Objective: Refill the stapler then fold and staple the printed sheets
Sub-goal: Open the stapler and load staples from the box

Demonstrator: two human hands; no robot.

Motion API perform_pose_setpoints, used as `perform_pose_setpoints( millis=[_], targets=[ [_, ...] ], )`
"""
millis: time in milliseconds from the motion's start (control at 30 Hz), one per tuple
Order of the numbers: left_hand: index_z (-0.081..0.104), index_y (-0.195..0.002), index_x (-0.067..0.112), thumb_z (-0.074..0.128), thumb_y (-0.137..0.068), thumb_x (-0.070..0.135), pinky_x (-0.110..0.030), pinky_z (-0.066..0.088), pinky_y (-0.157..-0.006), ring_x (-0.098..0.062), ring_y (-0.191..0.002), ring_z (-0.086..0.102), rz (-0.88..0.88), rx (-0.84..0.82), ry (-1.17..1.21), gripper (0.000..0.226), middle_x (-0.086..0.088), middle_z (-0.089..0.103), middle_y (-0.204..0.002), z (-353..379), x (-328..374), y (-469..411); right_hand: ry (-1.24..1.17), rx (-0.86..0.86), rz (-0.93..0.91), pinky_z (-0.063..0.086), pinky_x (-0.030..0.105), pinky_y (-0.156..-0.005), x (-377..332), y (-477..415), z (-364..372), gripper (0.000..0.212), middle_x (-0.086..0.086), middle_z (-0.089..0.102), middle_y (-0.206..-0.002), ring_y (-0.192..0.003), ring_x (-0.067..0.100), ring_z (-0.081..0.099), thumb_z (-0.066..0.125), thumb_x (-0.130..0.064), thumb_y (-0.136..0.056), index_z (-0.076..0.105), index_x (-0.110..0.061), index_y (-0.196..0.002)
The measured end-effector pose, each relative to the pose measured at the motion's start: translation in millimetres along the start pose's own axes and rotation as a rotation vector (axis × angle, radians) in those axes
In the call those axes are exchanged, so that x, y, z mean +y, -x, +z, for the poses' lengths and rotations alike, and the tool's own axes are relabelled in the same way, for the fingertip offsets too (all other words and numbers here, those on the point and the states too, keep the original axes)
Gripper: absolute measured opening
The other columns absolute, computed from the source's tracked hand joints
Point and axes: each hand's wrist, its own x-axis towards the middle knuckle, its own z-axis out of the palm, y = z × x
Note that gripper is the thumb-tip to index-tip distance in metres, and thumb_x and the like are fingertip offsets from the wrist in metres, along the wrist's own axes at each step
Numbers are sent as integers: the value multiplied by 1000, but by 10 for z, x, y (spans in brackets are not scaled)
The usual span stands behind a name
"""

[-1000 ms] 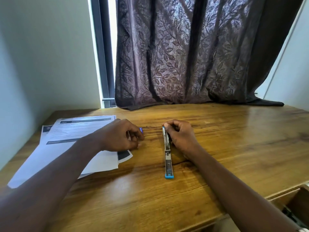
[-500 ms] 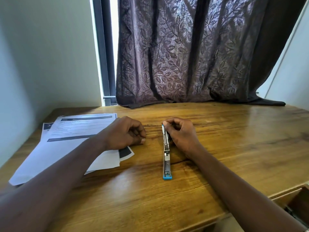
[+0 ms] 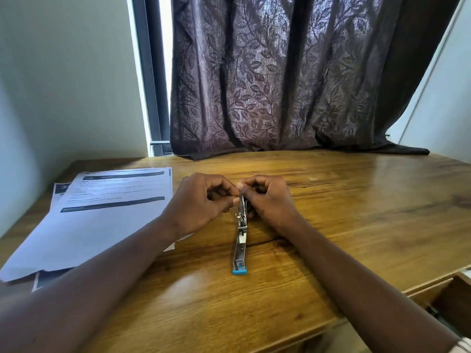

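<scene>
Wooden table [image 3: 356, 212]: warm brown and glossy, with strong grain running side to side. It carries everything listed below.

Curtain [image 3: 293, 85]: dark purple-brown cloth behind the table, woven with a leaf-and-vine pattern. It hangs in folds and its hem rests on the table's far edge. To its left are a dark window frame [image 3: 153, 85] with a strip of daylight, then a plain pale wall [image 3: 63, 85].

Stapler [image 3: 240, 240]: opened out long and lying lengthwise in front of me at mid-table. It is a narrow channel of bright metal with a small blue plastic cap at the end nearest me. Its far end sits between my two hands.

Left hand [image 3: 201, 202]: comes in from the left with fingers curled, thumb and forefinger pinched against the stapler's far tip. Whether anything small lies in that pinch I cannot tell.

Right hand [image 3: 267, 200]: on the stapler's right side, fingers curled round its far end. Its thumb and forefinger meet those of the left hand at the same tip.

Printed sheets [image 3: 102, 215]: a loose stack of white paper with black header bars and fine lines of text. It lies flat on the left part of the table, just beside my left hand and partly under my left forearm, its corners fanned unevenly.

Drawer [image 3: 453, 301]: lower right, below the table edge, standing open. The inside is dark and unreadable.
</scene>
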Motion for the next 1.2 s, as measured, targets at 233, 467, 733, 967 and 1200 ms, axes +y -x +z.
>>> perform_pose_setpoints(
  millis=[233,467,733,967,1200],
  targets=[
    [79,-94,29,82,-85,21,-18,59,-72,-5,-80,73,2,-16,-59,13,16,77,-86,33,-1,7,-10,-14,6,56,31,-51,20,-4,-2,11,11,74,-79,-58,20,68,71,-18,-94,74,-8,-98],
    [79,-91,31,84,-83,23,-12,53,-66,-2,-74,70,-11,-12,-84,12,21,75,-82,74,7,8,-22,-35,-2,57,33,-51,39,-9,-9,9,11,74,-80,-61,25,69,70,-18,-94,74,-10,-97],
    [77,-90,26,85,-81,19,-37,65,-78,-10,-76,75,-201,-66,69,13,8,78,-84,139,-31,-27,-43,-31,5,59,40,-54,31,-15,-11,11,11,74,-76,-59,32,68,71,-17,-93,73,-7,-97],
    [68,-98,28,91,-70,26,-33,62,-75,-10,-75,76,-380,-36,167,36,6,78,-80,193,-39,-74,-56,-4,-15,60,56,-61,23,3,-22,10,11,74,-78,-64,43,70,72,-21,-93,74,-11,-94],
    [64,-103,31,86,-78,16,-26,58,-67,-7,-72,74,-352,-51,149,36,5,78,-78,182,27,-49,-81,22,-13,59,39,-54,22,-3,-17,12,16,74,-78,-60,30,67,73,-19,-92,74,-7,-95]
  ],
)
